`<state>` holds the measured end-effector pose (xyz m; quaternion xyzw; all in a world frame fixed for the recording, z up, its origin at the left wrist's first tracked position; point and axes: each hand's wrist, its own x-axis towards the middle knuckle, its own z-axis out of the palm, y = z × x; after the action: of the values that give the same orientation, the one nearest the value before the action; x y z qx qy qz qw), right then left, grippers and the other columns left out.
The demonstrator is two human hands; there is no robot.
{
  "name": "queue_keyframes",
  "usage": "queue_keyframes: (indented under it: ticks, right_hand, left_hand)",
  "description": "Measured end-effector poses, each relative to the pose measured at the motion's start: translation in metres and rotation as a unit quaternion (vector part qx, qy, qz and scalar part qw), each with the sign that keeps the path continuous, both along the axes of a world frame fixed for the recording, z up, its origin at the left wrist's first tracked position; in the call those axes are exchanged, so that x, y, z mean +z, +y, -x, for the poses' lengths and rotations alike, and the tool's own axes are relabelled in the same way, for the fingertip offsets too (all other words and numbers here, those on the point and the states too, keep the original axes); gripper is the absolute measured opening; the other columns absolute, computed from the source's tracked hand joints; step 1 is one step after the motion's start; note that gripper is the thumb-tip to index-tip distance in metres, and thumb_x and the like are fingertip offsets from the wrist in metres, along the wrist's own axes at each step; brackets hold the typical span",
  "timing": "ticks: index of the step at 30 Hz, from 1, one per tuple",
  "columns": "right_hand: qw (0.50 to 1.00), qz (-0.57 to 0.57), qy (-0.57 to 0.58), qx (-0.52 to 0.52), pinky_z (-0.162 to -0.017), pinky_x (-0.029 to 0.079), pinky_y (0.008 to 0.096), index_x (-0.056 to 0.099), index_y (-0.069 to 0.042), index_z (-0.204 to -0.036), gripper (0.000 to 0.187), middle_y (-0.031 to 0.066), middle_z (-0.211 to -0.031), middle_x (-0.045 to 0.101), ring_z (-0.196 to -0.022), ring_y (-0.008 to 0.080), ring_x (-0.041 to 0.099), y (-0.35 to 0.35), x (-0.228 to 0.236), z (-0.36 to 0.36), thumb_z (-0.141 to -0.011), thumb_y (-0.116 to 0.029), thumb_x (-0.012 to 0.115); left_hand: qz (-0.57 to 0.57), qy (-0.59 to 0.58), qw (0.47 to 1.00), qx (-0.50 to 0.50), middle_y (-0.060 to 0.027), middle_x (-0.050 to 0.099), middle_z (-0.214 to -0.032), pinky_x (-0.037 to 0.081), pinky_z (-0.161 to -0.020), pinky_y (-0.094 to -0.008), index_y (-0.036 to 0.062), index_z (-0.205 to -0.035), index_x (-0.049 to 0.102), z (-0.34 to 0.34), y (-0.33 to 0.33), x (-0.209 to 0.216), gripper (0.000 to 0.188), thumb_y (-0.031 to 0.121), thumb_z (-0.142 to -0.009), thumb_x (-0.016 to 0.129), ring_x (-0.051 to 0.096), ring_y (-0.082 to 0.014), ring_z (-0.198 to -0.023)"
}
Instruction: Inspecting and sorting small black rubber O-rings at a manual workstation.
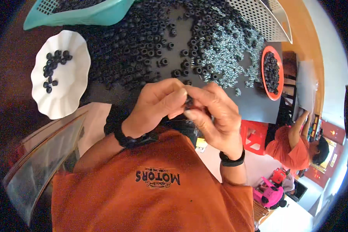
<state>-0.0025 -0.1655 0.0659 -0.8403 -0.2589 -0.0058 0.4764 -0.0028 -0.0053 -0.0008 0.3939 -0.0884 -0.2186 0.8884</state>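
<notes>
Over the near edge of the table, my left hand (pixel 157 102) and my right hand (pixel 217 112) meet at the fingertips. A small black plastic part (pixel 189 102) shows between the right thumb and fingers. The left thumb and forefinger are pinched right beside it; whatever they hold is hidden. Just beyond my hands lie many loose black ring-shaped parts (pixel 143 50). To their right spreads a heap of small silvery springs (pixel 228 54).
A white scalloped dish (pixel 67 98) with several black parts stands at left, an orange bowl (pixel 281 69) of black pieces at right. A teal basket (pixel 100 16) and a white perforated basket (pixel 255 17) sit at the back. Beyond a red stool (pixel 254 135) is another person (pixel 292 149).
</notes>
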Motion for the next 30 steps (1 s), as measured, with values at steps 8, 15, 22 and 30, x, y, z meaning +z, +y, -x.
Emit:
queue_keyframes:
  ticks: [8,15,22,30]
  right_hand:
    - [1.000,-0.004,-0.015,-0.010,-0.052,0.042,0.0267,0.063,0.001,-0.102,0.027,0.0072,-0.073,0.052,-0.060,0.0163,0.053,0.000,-0.005,-0.001,-0.076,-0.003,0.069]
    - [0.999,0.018,-0.030,-0.005,-0.051,0.034,0.0240,0.063,0.000,-0.100,0.029,0.0029,-0.068,0.048,-0.059,0.0112,0.043,0.007,-0.004,-0.002,-0.073,-0.005,0.073]
    - [0.998,0.018,-0.059,-0.008,-0.048,0.035,0.0262,0.060,-0.001,-0.086,0.022,0.0039,-0.063,0.048,-0.055,0.0145,0.044,0.006,-0.009,-0.003,-0.070,-0.005,0.076]
    - [0.990,0.058,-0.128,0.021,-0.047,0.040,0.0341,0.058,0.001,-0.081,0.018,0.0101,-0.065,0.054,-0.053,0.0245,0.050,0.009,-0.011,-0.011,-0.070,-0.002,0.072]
  left_hand:
    - [0.013,-0.002,1.000,-0.007,0.0035,0.046,-0.065,0.032,-0.050,-0.0191,0.0029,-0.084,0.054,-0.002,0.003,0.000,0.025,0.024,-0.096,0.050,0.040,-0.0030,-0.055]
    - [-0.018,0.021,0.998,-0.050,-0.0006,0.053,-0.066,0.037,-0.046,-0.0205,0.0022,-0.084,0.056,-0.006,0.009,-0.006,0.027,0.027,-0.094,0.053,0.047,-0.0064,-0.052]
    - [-0.011,0.051,0.998,-0.042,0.0045,0.045,-0.057,0.026,-0.042,-0.0185,0.0040,-0.076,0.058,-0.006,0.005,-0.004,0.031,0.029,-0.095,0.053,0.037,-0.0022,-0.047]
    - [-0.039,0.072,0.996,-0.018,0.0049,0.041,-0.054,0.027,-0.042,-0.0192,0.0049,-0.076,0.054,-0.005,0.001,-0.001,0.033,0.030,-0.097,0.048,0.037,-0.0033,-0.046]
